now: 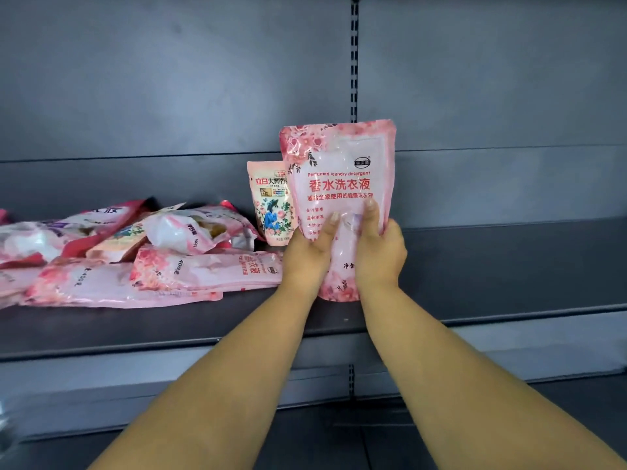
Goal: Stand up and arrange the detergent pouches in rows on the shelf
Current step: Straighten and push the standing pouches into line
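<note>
A pink floral detergent pouch [339,184] with red Chinese lettering stands upright at the middle of the dark shelf [509,266]. My left hand [308,252] grips its lower left side and my right hand [380,252] grips its lower right side, thumbs pressed on the front. Behind it to the left a smaller peach-coloured pouch [269,205] stands upright by the back panel. A heap of several pink pouches [135,256] lies flat and jumbled on the left part of the shelf.
The shelf's back panel [169,96] is dark grey with a slotted upright [354,62] above the held pouch. The shelf's right part [526,262] holds nothing. A front lip [509,337] runs along the shelf edge, with a lower shelf [373,435] beneath.
</note>
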Action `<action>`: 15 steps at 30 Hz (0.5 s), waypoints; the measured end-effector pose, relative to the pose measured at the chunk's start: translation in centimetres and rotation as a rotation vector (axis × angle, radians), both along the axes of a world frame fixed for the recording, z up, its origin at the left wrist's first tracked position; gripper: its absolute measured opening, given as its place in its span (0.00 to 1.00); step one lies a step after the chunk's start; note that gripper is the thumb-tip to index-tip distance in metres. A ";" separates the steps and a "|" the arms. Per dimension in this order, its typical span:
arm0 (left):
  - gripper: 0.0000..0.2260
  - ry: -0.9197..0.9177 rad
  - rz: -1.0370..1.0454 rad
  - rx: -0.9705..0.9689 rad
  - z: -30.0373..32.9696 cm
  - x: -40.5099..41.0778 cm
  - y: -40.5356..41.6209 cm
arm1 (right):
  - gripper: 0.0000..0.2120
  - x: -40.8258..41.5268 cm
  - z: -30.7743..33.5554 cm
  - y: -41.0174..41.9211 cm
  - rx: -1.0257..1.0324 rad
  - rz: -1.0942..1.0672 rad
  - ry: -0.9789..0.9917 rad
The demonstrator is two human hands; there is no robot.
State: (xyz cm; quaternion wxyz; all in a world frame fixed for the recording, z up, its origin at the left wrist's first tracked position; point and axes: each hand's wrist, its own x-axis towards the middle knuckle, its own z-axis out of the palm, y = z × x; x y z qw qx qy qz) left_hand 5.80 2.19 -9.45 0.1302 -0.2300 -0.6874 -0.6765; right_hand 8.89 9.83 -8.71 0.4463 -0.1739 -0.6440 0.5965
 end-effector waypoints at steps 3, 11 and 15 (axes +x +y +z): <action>0.30 -0.062 -0.001 -0.008 -0.1 -0.1 -0.1 | 0.23 0.0 -0.6 0.4 -0.029 0.083 -0.050; 0.26 -0.184 0.101 -0.410 -0.3 2.3 -3.9 | 0.24 3.2 -0.9 3.1 0.323 0.295 -0.453; 0.24 0.010 0.248 -0.897 -1.5 5.2 -7.4 | 0.23 5.7 -2.0 2.3 0.626 0.227 -0.585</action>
